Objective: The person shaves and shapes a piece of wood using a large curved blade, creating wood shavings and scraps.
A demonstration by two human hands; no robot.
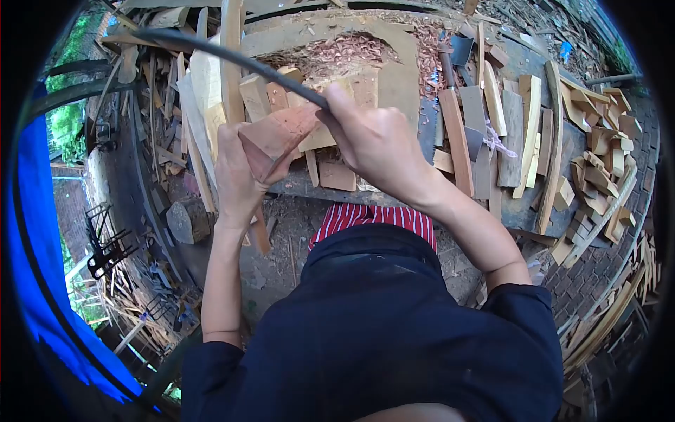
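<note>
A reddish, wedge-shaped wood block (278, 137) is gripped in my left hand (235, 184), fingers wrapped round its side and lower end. My right hand (380, 144) is closed on the near end of a long, dark, narrow tool (239, 62), whose far end reaches out to the upper left. This tool passes above the block in the view, and whether it is a blade or a file I cannot tell. My right knuckles are close to the block's upper right corner. Both hands are over the near side of the workbench (401, 77).
Reddish wood shavings (344, 53) fill a hollow in the bench top. Boards and strips (457, 141) lie to the right, near a pale purple cord (496, 141). Small wood blocks (601, 169) are heaped farther right. A cut log (188, 220) sits at lower left.
</note>
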